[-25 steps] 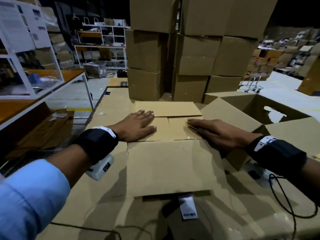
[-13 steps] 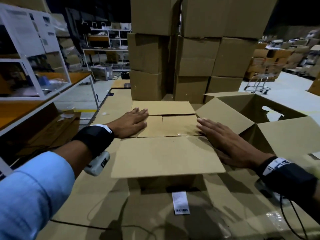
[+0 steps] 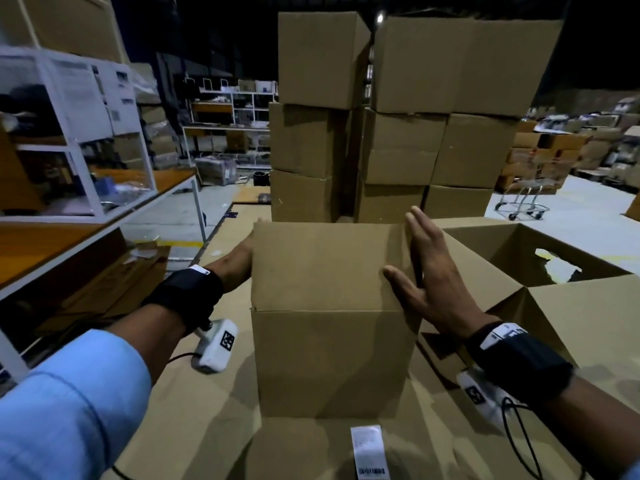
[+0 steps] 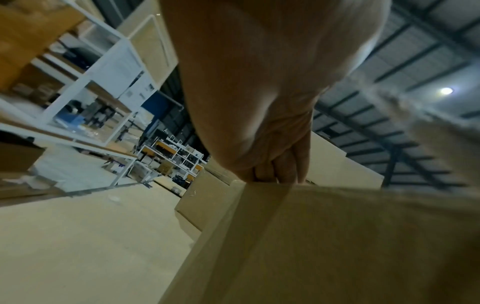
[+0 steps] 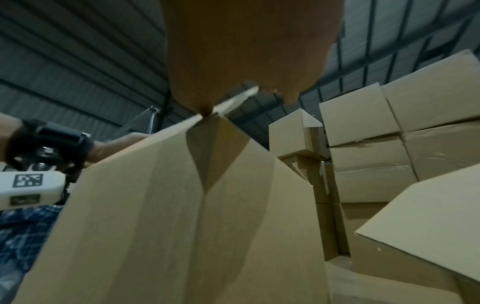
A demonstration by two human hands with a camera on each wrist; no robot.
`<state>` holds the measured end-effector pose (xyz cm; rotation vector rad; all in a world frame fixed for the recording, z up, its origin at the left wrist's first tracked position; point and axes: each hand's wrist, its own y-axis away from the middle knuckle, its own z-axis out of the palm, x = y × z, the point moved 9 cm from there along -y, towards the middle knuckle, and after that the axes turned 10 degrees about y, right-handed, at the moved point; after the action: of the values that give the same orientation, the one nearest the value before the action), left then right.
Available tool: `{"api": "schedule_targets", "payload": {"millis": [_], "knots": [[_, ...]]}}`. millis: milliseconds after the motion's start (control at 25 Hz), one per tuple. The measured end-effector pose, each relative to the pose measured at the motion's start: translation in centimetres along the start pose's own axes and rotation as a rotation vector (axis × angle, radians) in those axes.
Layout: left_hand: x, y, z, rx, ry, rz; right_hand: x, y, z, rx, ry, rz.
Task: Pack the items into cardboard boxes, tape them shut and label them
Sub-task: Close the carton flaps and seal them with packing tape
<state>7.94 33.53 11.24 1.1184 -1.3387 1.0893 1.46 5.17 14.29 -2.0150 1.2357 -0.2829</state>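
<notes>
Head view: plain brown cardboard box (image 3: pixel 332 341) standing at centre on flattened brown cardboard sheets (image 3: pixel 194 427) covering the floor, near flap raised upright toward the camera. Left hand (image 3: pixel 239 263) placed against the box's left side, mostly hidden behind the raised flap; finger state not determinable here. Right hand (image 3: pixel 427 271) laid flat against the box's right side, fingers (image 3: pixel 417 225) straight and spread, thumb across the front face of the flap, nothing gripped. Black wrist straps with white camera modules on both wrists. White barcode label (image 3: pixel 370 452) lying on the cardboard sheets just in front of the box. Second brown cardboard box with open flaps (image 3: pixel 540 268) just right of the right hand. Tall stack of closed brown cardboard boxes (image 3: pixel 398 126) directly behind. White-framed workbench with orange top (image 3: pixel 104 199) at left; wire shopping trolley (image 3: pixel 523 202) far right. Left wrist view: left hand (image 4: pixel 259 102) reaching over the upper edge of the cardboard box (image 4: pixel 337 246), fingers (image 4: pixel 283 166) curled down over that edge, gripping it. White workbench (image 4: pixel 98 98) and shelving behind. Right wrist view: right hand (image 5: pixel 241 51) pressed at the top corner of the cardboard box (image 5: pixel 168 226); fingers out of frame. Left hand (image 5: pixel 114 144) with strapped wrist visible beyond the box's far edge. Stacked cardboard boxes (image 5: pixel 389 144) at right.
</notes>
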Motion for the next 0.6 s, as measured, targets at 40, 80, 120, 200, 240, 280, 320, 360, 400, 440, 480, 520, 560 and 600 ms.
{"api": "schedule_targets", "payload": {"millis": [40, 80, 120, 200, 240, 280, 320, 360, 400, 440, 480, 520, 560, 600], "knots": [[0.3, -0.3, -0.1, 0.001, 0.051, 0.004, -0.2, -0.5, 0.8, -0.046, 0.075, -0.013], [0.0, -1.1, -0.1, -0.046, 0.084, 0.001, -0.3, -0.7, 1.6, -0.085, 0.163, -0.038], [0.3, -1.0, 0.0, -0.087, 0.124, 0.002, -0.4, -1.0, 2.5, -0.137, 0.235, -0.062], [-0.1, -1.4, -0.4, -0.095, -0.006, 0.032, 0.2, -1.3, 4.5, -0.301, 0.268, -0.054], [-0.6, -1.9, -0.9, -0.074, -0.183, 0.056, 0.6, -1.4, 5.4, -0.395, 0.240, -0.025], [-0.5, -1.9, -1.0, -0.039, -0.337, 0.100, 0.9, -1.6, 6.2, -0.482, 0.211, -0.002], [-0.5, -1.9, -1.0, -0.024, -0.436, 0.144, 1.0, -1.7, 6.9, -0.556, 0.193, 0.007], [-0.4, -1.9, -0.7, -0.024, -0.506, 0.197, 1.0, -1.7, 7.4, -0.616, 0.186, 0.010], [-0.6, -2.0, -0.5, -0.025, -0.561, 0.236, 1.0, -1.7, 7.9, -0.656, 0.181, 0.013], [-0.6, -1.9, -0.3, -0.017, -0.604, 0.255, 1.0, -1.7, 8.2, -0.681, 0.175, 0.017], [-0.8, -1.9, -0.4, -0.011, -0.638, 0.263, 1.0, -1.7, 8.4, -0.697, 0.171, 0.023], [-0.8, -1.8, -0.2, -0.011, -0.668, 0.278, 1.0, -1.6, 8.6, -0.709, 0.176, 0.025], [-0.7, -1.8, 0.0, -0.014, -0.708, 0.304, 1.0, -1.6, 8.8, -0.722, 0.188, 0.023], [-0.6, -1.8, 0.3, -0.019, -0.752, 0.333, 1.0, -1.5, 8.9, -0.742, 0.198, 0.018]]}}
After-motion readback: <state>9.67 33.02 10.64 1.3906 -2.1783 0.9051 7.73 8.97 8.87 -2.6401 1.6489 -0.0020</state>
